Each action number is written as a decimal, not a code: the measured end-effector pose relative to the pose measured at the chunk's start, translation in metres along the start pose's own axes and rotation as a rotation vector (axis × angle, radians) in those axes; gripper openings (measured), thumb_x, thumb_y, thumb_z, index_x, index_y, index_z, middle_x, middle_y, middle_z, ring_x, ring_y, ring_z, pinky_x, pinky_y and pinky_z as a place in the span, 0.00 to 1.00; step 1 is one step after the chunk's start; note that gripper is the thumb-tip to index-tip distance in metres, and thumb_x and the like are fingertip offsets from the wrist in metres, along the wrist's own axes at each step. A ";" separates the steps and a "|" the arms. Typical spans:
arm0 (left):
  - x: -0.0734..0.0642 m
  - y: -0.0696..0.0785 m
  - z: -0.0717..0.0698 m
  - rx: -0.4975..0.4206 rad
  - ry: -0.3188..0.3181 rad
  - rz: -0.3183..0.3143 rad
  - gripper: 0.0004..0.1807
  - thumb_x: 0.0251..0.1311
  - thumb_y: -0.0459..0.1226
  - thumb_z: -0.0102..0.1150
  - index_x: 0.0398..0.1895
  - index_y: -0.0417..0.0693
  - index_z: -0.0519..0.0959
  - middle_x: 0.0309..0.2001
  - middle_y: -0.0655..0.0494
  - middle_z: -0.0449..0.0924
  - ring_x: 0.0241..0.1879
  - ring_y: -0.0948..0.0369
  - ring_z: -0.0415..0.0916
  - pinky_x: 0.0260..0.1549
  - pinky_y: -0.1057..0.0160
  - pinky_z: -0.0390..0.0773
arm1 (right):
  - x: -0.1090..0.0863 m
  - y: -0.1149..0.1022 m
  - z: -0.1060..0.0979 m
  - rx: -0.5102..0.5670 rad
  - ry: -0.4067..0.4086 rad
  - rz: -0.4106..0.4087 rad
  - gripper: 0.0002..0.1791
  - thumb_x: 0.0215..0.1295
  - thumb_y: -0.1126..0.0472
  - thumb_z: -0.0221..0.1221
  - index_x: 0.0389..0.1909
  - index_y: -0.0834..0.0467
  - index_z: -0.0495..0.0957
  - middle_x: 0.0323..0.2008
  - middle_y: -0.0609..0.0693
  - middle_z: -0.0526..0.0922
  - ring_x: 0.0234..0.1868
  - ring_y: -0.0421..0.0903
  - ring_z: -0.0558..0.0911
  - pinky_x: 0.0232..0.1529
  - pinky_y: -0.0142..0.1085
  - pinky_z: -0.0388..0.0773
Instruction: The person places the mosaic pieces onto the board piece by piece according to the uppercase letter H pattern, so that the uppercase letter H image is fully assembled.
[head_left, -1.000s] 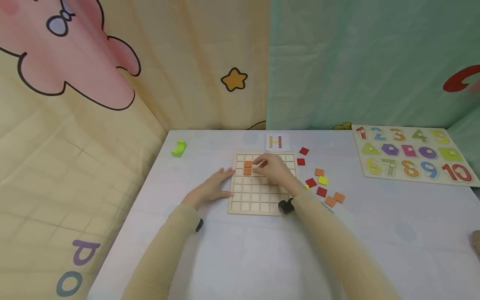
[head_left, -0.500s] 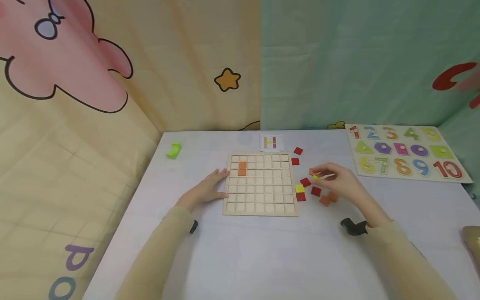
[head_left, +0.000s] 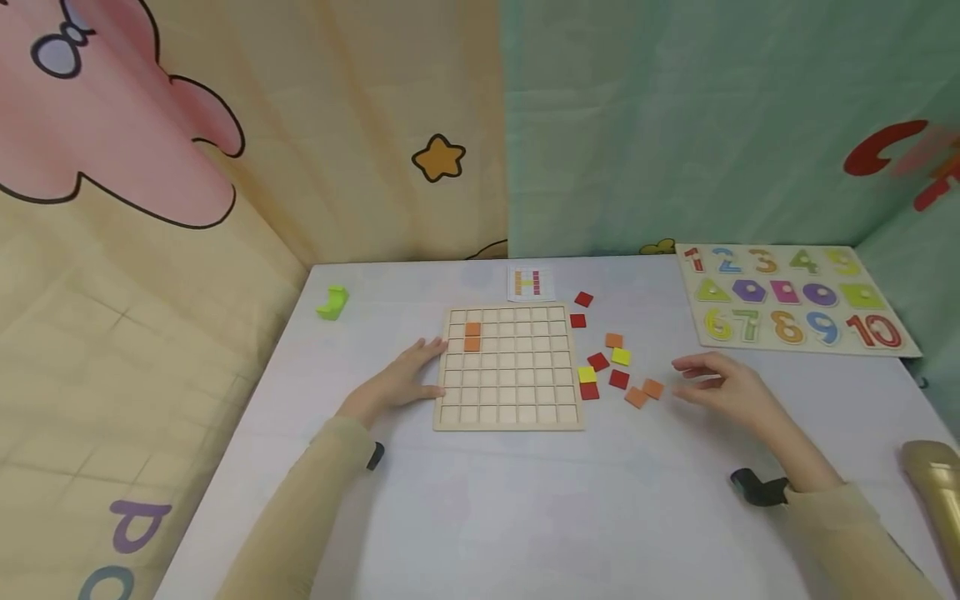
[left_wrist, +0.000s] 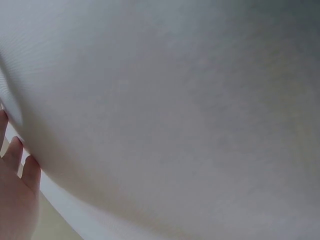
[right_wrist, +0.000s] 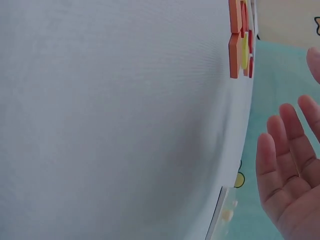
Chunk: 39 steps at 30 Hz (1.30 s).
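Observation:
A wooden grid board (head_left: 510, 408) lies mid-table, with two orange square tiles (head_left: 472, 337) one above the other in cells of its second column. My left hand (head_left: 393, 385) rests at the board's left edge, fingertips touching the frame and thumb spread. To the right of the loose tiles, my right hand (head_left: 723, 387) hovers with nothing in its relaxed fingers. Nearest to it are two orange tiles (head_left: 644, 393). Beyond these lie a third orange tile (head_left: 614, 341), two yellow tiles (head_left: 620, 357) and several red tiles (head_left: 618, 379). In the right wrist view the right palm (right_wrist: 295, 185) faces the camera.
A small pattern card (head_left: 531, 284) lies behind the board. A number and shape puzzle board (head_left: 795, 300) occupies the back right. A light green block (head_left: 333, 302) sits at the far left, and a gold object (head_left: 930, 483) stands at the right edge. Printed curtains hang behind the table.
My right hand has left the grid board, passed over the loose tiles and moved right of them, holding nothing. The left hand keeps its place at the board. The head view has shifted slightly.

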<state>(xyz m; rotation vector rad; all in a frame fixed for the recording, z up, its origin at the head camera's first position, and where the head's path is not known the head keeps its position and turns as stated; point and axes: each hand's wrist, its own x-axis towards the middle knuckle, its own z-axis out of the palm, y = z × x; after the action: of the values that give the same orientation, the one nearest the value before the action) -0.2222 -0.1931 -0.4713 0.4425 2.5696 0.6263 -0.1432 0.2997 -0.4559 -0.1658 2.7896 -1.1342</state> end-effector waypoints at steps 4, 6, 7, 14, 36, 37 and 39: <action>0.001 -0.002 0.001 0.000 0.001 0.004 0.49 0.59 0.48 0.66 0.79 0.52 0.49 0.80 0.53 0.43 0.80 0.48 0.32 0.75 0.42 0.42 | 0.004 -0.001 0.005 -0.042 -0.016 -0.034 0.26 0.61 0.55 0.67 0.57 0.62 0.77 0.54 0.60 0.81 0.51 0.48 0.78 0.48 0.23 0.75; 0.002 -0.004 0.002 0.006 0.009 0.012 0.49 0.59 0.48 0.66 0.79 0.51 0.49 0.80 0.52 0.43 0.79 0.47 0.33 0.75 0.41 0.43 | 0.007 -0.003 0.008 -0.059 -0.030 -0.032 0.26 0.60 0.57 0.67 0.58 0.63 0.77 0.54 0.61 0.81 0.53 0.53 0.78 0.53 0.35 0.79; 0.003 -0.004 0.002 0.007 0.010 0.011 0.50 0.59 0.48 0.66 0.79 0.51 0.49 0.80 0.52 0.43 0.79 0.48 0.33 0.75 0.42 0.42 | 0.008 -0.003 0.010 -0.067 -0.036 -0.031 0.26 0.60 0.58 0.67 0.58 0.63 0.77 0.54 0.61 0.80 0.53 0.57 0.77 0.54 0.42 0.80; 0.002 -0.005 0.004 0.011 0.021 0.021 0.49 0.59 0.48 0.66 0.79 0.50 0.50 0.80 0.51 0.44 0.79 0.46 0.33 0.75 0.41 0.42 | 0.014 -0.006 0.019 -0.073 -0.060 -0.024 0.25 0.59 0.62 0.67 0.56 0.65 0.77 0.53 0.63 0.80 0.53 0.59 0.77 0.56 0.57 0.76; 0.001 -0.007 0.002 0.004 0.029 0.029 0.49 0.59 0.47 0.66 0.79 0.49 0.51 0.80 0.51 0.44 0.79 0.46 0.34 0.75 0.41 0.43 | 0.027 -0.005 0.032 -0.194 -0.089 0.017 0.19 0.58 0.59 0.68 0.50 0.62 0.82 0.46 0.59 0.82 0.45 0.54 0.77 0.52 0.53 0.80; 0.001 -0.006 0.002 0.003 0.029 0.036 0.49 0.59 0.47 0.66 0.79 0.49 0.51 0.80 0.51 0.44 0.79 0.46 0.34 0.75 0.40 0.43 | 0.027 -0.005 0.032 -0.199 -0.090 0.026 0.19 0.58 0.59 0.68 0.49 0.62 0.82 0.45 0.59 0.82 0.44 0.53 0.77 0.51 0.52 0.80; 0.001 -0.006 0.001 -0.001 0.029 0.045 0.48 0.59 0.47 0.66 0.79 0.49 0.51 0.80 0.51 0.44 0.79 0.46 0.34 0.75 0.40 0.43 | 0.027 -0.006 0.031 -0.211 -0.092 0.044 0.19 0.58 0.59 0.68 0.49 0.63 0.82 0.43 0.59 0.82 0.43 0.53 0.76 0.48 0.50 0.81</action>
<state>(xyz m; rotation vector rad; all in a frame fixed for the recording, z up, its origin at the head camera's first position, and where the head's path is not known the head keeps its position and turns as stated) -0.2235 -0.1971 -0.4757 0.4956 2.5929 0.6542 -0.1650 0.2701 -0.4762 -0.1716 2.8102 -0.7997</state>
